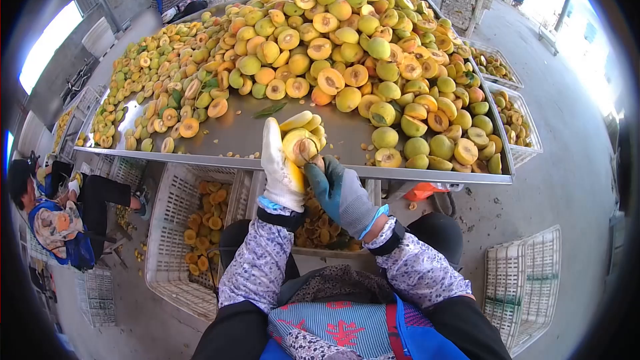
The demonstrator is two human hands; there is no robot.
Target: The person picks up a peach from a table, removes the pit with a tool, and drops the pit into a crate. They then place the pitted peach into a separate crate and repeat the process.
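Observation:
My left hand [283,172], in a white and yellow glove, is closed around a halved apricot [298,145] with its cut face toward me. Against that face press the pinched fingers of my right hand [341,195], in a grey and teal glove. Something small and brownish shows at their tips; I cannot make out what it is. Both hands are over the near edge of the metal table [230,135]. Beyond them lies a big heap of halved apricots [330,81], many showing brown centres.
Below the table edge, a white crate [168,243] holds apricot halves; more halves [320,227] lie under my hands. Filled crates [523,120] line the table's right side. Another crate [523,287] stands at right. A person [60,217] sits at left; others sit across the table.

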